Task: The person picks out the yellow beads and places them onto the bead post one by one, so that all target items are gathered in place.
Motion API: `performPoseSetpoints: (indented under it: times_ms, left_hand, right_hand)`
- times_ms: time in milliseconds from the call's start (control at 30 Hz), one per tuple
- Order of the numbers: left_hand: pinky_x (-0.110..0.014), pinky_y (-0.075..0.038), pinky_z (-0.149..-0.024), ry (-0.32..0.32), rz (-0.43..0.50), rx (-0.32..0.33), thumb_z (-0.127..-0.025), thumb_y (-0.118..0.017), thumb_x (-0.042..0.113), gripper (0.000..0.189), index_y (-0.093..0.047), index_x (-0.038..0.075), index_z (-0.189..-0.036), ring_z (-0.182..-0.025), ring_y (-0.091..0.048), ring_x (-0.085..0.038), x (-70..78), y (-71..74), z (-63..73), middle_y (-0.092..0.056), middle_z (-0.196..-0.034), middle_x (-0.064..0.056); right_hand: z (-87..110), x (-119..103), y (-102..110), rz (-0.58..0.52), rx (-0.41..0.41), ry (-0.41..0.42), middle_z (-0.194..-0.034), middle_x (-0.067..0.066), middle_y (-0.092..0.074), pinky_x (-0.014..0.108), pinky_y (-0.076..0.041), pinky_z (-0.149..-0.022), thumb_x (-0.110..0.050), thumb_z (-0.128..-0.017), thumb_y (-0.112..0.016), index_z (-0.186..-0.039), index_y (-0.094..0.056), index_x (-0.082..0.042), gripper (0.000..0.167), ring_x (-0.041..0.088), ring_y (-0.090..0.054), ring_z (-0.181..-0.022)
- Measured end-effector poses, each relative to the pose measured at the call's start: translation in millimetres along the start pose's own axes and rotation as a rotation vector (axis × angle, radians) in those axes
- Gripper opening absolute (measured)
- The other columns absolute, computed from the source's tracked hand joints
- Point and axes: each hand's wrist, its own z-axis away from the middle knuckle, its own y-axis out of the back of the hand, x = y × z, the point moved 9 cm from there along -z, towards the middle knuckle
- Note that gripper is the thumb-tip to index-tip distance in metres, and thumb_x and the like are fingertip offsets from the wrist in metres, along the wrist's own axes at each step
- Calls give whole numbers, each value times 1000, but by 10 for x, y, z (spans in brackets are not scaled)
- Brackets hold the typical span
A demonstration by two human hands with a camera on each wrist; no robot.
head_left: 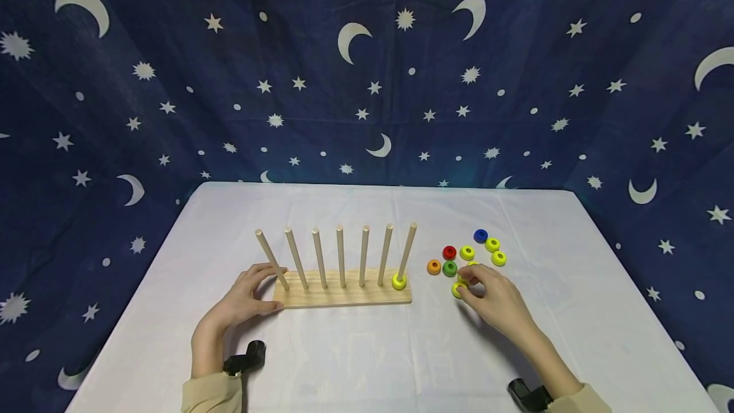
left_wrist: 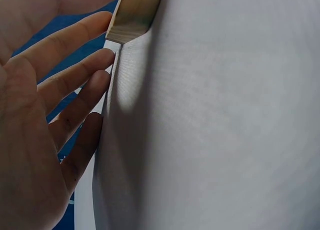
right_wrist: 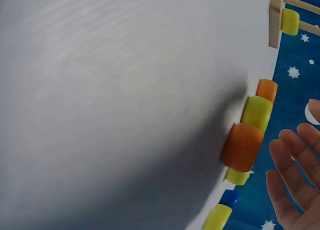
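Observation:
A wooden peg board with several upright dowels stands on the table, a yellow ring round the base of its rightmost dowel. My left hand holds the board's left end, thumb at the front corner and fingers toward the back; the left wrist view shows the wooden end by the thumb and index finger. Over the loose rings, my right hand has thumb and index fingertips beside a yellow ring. In the right wrist view its fingers are spread, apart from a near orange ring.
Right of the board lie loose rings: orange, green, red, blue and several yellow, one at the group's right. The right hand covers part of the group. A dark star-and-moon cloth hangs behind the white table.

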Motion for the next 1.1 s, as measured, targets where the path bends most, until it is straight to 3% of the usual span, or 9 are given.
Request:
performPoseSetpoints:
  times_ms: [433,700,1100]
  left_hand:
    - [-69,-33,-100,2,-10,-2,-70,-84,21,64,-59,12,-128,-128,-37,-43,5,4,-1,-44,-141,-18]
    - [-68,-33,-100,-6,-5,3,-70,-84,20,63,-60,12,-128,-127,-38,-42,12,13,-4,-46,-139,-18]
    - [-69,-33,-100,-10,-3,-2,-70,-84,20,64,-59,12,-128,-128,-37,-43,11,7,-1,-44,-141,-19]
  right_hand:
    - [12,133,-154,4,-77,-39,-98,-2,-69,34,-53,-70,-19,-78,-77,-103,-67,-14,27,15,-67,-84]
    - [11,114,-251,74,-159,-46,-81,-7,-60,22,-40,-60,-20,-77,-78,-103,-68,-13,29,9,-51,-71]
    - [17,105,-287,107,-161,-15,-79,-7,-59,21,-37,-60,-18,-76,-79,-103,-68,-13,29,8,-46,-71]
